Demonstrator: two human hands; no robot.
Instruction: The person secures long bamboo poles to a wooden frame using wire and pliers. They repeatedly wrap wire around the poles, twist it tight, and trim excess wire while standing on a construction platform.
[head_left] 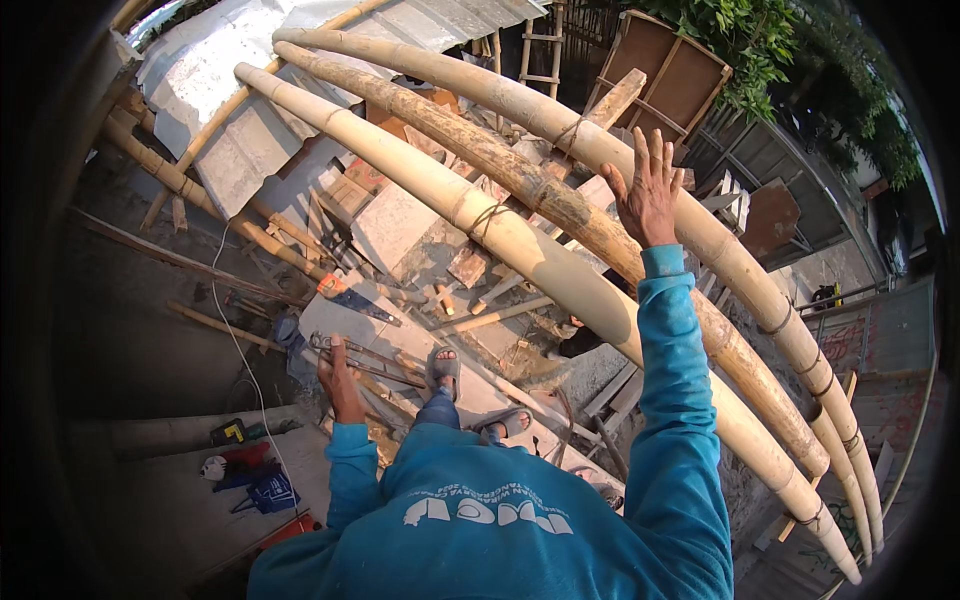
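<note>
My left hand (343,388) is closed around a pair of long-handled metal pincers (372,358), held low on the left beside my feet. On the right, my right hand (648,200) is raised with fingers spread, over the far bamboo pole (715,235); whether the palm rests on it I cannot tell. Between my arm and the far pole runs a darker, stained bamboo pole (545,190). My right forearm crosses the nearest pale bamboo pole (400,165). A wire tie (487,220) loops around that near pole, and another tie (570,130) binds the far one.
A handsaw (365,305) lies near the pincers. My sandalled feet (443,372) stand on a narrow ledge (480,395); timber and rubble (470,265) lie below. At left, a white cable (222,310) hangs past a yellow-black tool (230,432). Metal roof sheets (225,165) stand behind.
</note>
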